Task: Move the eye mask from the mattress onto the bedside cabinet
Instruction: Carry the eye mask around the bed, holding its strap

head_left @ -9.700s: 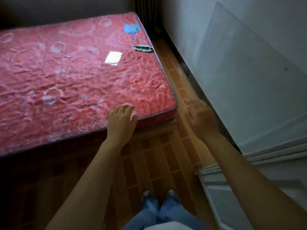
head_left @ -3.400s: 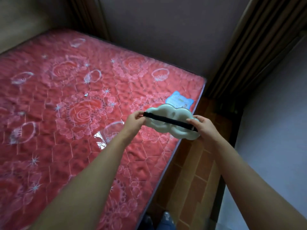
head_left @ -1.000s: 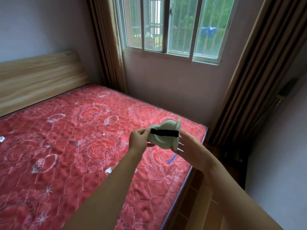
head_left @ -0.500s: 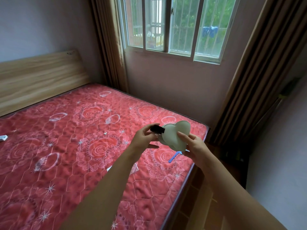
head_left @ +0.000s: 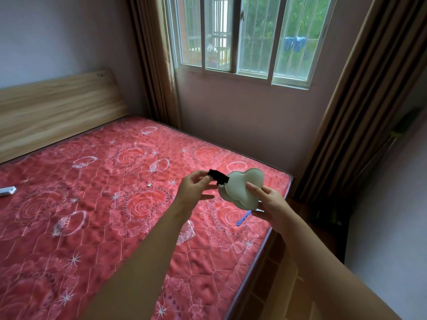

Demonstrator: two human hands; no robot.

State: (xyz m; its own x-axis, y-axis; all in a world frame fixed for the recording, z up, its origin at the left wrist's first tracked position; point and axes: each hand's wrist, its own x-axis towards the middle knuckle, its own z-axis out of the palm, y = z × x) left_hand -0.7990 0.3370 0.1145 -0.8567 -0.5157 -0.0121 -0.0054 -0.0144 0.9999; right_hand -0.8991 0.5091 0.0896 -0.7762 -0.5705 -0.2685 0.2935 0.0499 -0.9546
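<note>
Both hands (head_left: 269, 204) on unlabelled eye mask (head_left: 242, 189)

Soft cloth, pale wood

The eye mask (head_left: 243, 189) looks smooth, matt and padded, its strap (head_left: 218, 176) black woven cloth; the mattress (head_left: 97, 218) is quilted red fabric; the headboard (head_left: 57, 109) grained matt wood.

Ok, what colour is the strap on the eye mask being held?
Black; the strap stands out against the pale, off-white eye mask, shown best in the head view.

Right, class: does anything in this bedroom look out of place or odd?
Yes. Odd bits lie loose on the bare mattress: a white object at far left, a blue handled item near the right edge, and clear plastic beneath the forearm.
</note>
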